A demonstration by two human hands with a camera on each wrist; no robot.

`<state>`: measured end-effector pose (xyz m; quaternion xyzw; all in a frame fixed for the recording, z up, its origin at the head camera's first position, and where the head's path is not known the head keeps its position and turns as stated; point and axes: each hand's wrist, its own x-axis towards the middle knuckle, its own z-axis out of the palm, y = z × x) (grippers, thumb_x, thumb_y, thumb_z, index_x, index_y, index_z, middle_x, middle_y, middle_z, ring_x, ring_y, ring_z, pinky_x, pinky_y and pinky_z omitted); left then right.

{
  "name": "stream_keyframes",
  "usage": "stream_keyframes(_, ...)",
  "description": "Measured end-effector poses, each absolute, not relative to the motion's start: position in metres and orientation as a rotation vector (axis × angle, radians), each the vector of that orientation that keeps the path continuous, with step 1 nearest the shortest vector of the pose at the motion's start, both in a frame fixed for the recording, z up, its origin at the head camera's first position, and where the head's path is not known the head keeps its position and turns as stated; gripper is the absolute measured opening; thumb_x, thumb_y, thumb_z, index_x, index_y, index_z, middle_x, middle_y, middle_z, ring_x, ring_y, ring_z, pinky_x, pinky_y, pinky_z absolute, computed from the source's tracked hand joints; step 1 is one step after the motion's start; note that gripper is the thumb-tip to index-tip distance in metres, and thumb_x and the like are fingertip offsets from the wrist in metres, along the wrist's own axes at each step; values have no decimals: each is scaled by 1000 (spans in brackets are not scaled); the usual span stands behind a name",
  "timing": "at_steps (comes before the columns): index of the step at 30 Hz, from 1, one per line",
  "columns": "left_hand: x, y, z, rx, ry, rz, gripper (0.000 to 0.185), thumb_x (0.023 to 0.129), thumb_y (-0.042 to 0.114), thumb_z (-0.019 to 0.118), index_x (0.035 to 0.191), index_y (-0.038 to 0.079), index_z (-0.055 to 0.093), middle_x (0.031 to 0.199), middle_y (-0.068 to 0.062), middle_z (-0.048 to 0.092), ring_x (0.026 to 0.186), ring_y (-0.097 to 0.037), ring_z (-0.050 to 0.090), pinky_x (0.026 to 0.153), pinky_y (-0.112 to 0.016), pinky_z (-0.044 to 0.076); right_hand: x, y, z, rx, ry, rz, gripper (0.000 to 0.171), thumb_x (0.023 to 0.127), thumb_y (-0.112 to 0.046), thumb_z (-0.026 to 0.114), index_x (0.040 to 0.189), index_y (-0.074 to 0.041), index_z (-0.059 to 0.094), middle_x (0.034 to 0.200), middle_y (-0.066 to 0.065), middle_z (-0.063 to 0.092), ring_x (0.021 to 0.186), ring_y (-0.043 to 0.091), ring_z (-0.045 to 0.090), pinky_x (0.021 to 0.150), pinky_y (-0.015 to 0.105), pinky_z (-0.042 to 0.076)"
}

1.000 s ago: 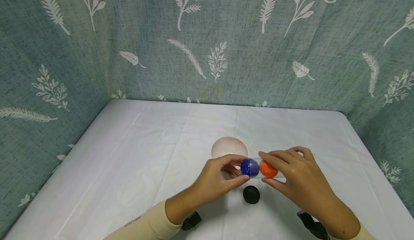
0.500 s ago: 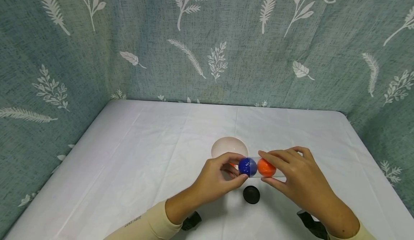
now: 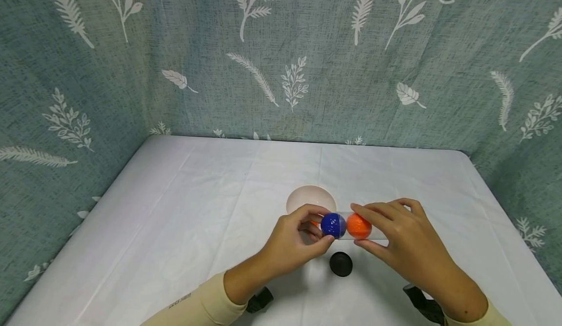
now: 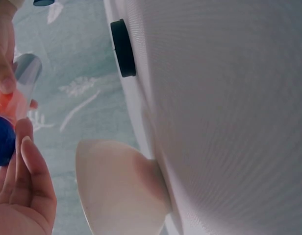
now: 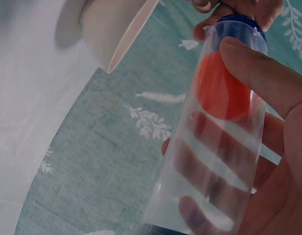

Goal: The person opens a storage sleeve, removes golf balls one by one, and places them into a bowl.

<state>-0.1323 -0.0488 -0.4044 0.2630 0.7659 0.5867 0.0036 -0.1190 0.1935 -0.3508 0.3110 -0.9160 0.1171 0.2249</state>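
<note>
Two balls sit at the mouth of a clear plastic tube (image 3: 366, 231) held level above the table (image 3: 175, 228). The right hand (image 3: 401, 240) is wrapped round the tube, whose orange ball (image 3: 359, 226) lies inside. At its 9 o'clock end the left hand (image 3: 291, 243) pinches a blue ball (image 3: 333, 225) (touching the orange one). A white bowl (image 3: 307, 198) stands at 12 o'clock, a black cap (image 3: 341, 263) at 6.

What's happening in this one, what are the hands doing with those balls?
A person holds a clear tube sideways above the table in the right hand. An orange ball sits inside it, near the mouth. The left hand pinches a blue ball at that mouth. A white bowl stands just behind, and a black cap lies on the cloth in front.
</note>
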Motion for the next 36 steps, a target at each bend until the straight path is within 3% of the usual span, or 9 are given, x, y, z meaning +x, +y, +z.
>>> stream_keyframes(9, -134, -48, -406, 831, 2402, 1885, 39, 88, 17, 77, 123, 13, 61, 100, -5, 73, 79, -6, 66, 77, -26, 59, -120, 195, -351, 843, -2530, 336, 72, 63, -37, 93, 128, -20, 69, 107, 6, 75, 92, 27, 68, 92, 54, 44)
stream_keyframes(11, -134, -48, -405, 825, 2406, 1890, 39, 87, 17, 77, 122, 14, 61, 100, -5, 73, 79, -7, 65, 77, -26, 59, -120, 195, -351, 847, -2522, 346, 64, 75, -52, 83, 129, -20, 69, 107, 6, 75, 92, 26, 68, 92, 53, 43)
stream_keyframes(13, -134, -49, -404, 818, 2410, 1895, 39, 87, 16, 77, 122, 14, 60, 101, -4, 73, 79, -7, 65, 77, -26, 59, -120, 196, -352, 850, -2514, 356, 63, 86, -65, 63, 129, -20, 69, 106, 6, 75, 92, 26, 68, 92, 52, 43)
stream_keyframes(16, -134, -50, -401, 806, 2427, 1896, 40, 86, 15, 78, 121, 14, 60, 103, -3, 73, 79, -7, 65, 76, -26, 59, -120, 196, -353, 854, -2503, 369, 74, 90, -71, 32, 128, -20, 69, 106, 6, 74, 91, 26, 68, 91, 51, 43)
stream_keyframes(17, -134, -51, -400, 805, 2433, 1897, 40, 85, 14, 78, 121, 14, 61, 103, -4, 73, 79, -7, 65, 76, -27, 59, -121, 196, -353, 856, -2501, 371, 73, 90, -72, 34, 128, -20, 69, 106, 6, 74, 91, 26, 68, 91, 51, 42)
stream_keyframes(20, -135, -53, -397, 799, 2457, 1891, 40, 85, 13, 78, 121, 13, 61, 105, -4, 72, 78, -7, 65, 76, -27, 59, -121, 197, -353, 863, -2497, 366, 64, 88, -68, 57, 128, -20, 69, 107, 5, 74, 91, 25, 68, 91, 51, 42)
stream_keyframes(24, -138, -57, -395, 763, 2499, 1869, 40, 83, 12, 79, 120, 14, 62, 104, -2, 72, 77, -7, 65, 72, -28, 58, -121, 197, -353, 872, -2491, 353, 63, 73, -46, 85, 128, -19, 69, 106, 5, 74, 90, 24, 68, 92, 51, 43)
stream_keyframes(29, -143, -60, -395, 722, 2550, 1845, 40, 82, 12, 80, 119, 16, 63, 103, 1, 72, 71, -7, 63, 63, -28, 55, -121, 196, -353, 864, -2495, 347, 69, 64, -36, 90, 127, -19, 69, 105, 5, 74, 90, 24, 68, 92, 51, 43)
stream_keyframes(36, -150, -64, -397, 666, 2595, 1813, 41, 82, 14, 81, 120, 16, 64, 104, -4, 73, 69, -9, 61, 56, -24, 53, -120, 194, -352, 832, -2544, 319, 70, 63, -36, 93, 127, -20, 70, 106, 5, 74, 91, 25, 68, 93, 53, 43)
